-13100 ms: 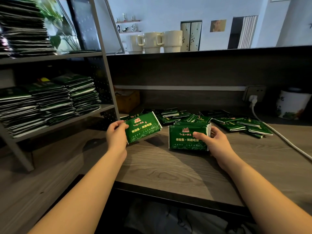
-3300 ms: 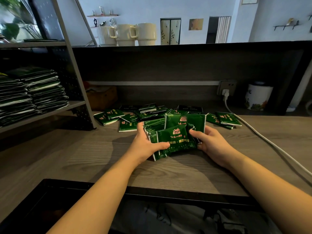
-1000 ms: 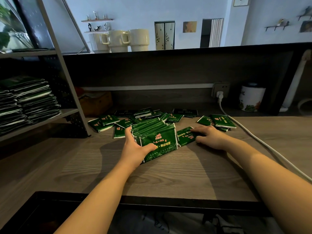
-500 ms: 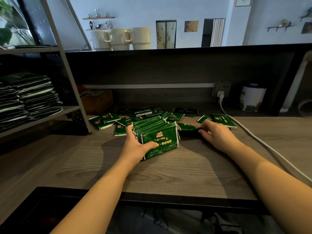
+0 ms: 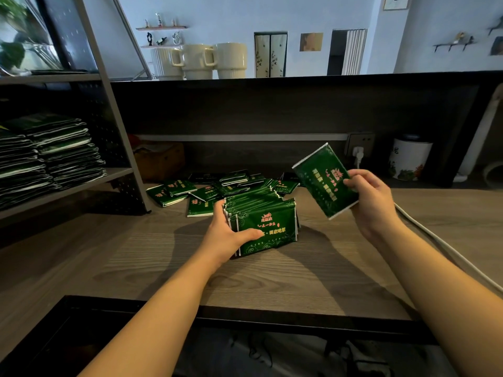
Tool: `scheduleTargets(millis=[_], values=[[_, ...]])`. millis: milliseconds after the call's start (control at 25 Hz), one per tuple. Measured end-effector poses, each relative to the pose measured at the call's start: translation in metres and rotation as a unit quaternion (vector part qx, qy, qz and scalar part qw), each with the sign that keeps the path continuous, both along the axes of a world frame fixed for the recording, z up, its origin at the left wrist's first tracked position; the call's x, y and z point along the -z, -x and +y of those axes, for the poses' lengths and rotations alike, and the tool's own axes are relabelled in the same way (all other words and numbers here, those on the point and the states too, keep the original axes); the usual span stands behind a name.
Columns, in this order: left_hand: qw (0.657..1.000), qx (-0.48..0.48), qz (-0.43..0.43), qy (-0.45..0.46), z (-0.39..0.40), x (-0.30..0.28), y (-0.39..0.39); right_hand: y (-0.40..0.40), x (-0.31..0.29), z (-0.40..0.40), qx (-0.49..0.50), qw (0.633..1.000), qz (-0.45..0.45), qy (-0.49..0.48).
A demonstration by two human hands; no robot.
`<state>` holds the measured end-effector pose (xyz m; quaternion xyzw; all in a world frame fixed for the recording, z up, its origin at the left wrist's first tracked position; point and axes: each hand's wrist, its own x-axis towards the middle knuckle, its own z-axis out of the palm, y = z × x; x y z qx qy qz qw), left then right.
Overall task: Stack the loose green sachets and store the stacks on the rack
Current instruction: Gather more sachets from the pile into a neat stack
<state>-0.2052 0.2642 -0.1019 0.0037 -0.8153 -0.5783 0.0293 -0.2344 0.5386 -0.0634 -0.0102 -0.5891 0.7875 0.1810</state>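
Sachets look light, thin and slick (foil-like), so pinch edges. Left hand (image 5: 227,235) clamps the stack (image 5: 262,223) upright on the desk (image 5: 299,281); right hand (image 5: 373,202) pinches one sachet (image 5: 325,180) by its edge above.

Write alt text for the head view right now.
The left hand grips a bundle of green sachets standing on the wooden counter, while the right hand holds one sachet above it. Loose sachets lie behind; stacks fill the rack at left.
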Motion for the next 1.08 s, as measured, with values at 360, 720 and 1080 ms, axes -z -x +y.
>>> scheduleTargets(millis=[360,720,1080], values=[[0.998,0.036,-0.011,-0.046,0.001,0.001,0.000,-0.013,0.038,-0.040,-0.070,0.944,0.079,-0.312],[0.998,0.045,0.036,0.013,0.006,0.008,0.003,-0.012,0.046,-0.055,-0.164,0.910,-0.039,-0.380],[0.992,0.117,0.040,0.005,0.001,0.011,0.005,-0.010,0.045,-0.049,-0.231,0.897,-0.034,-0.374]])
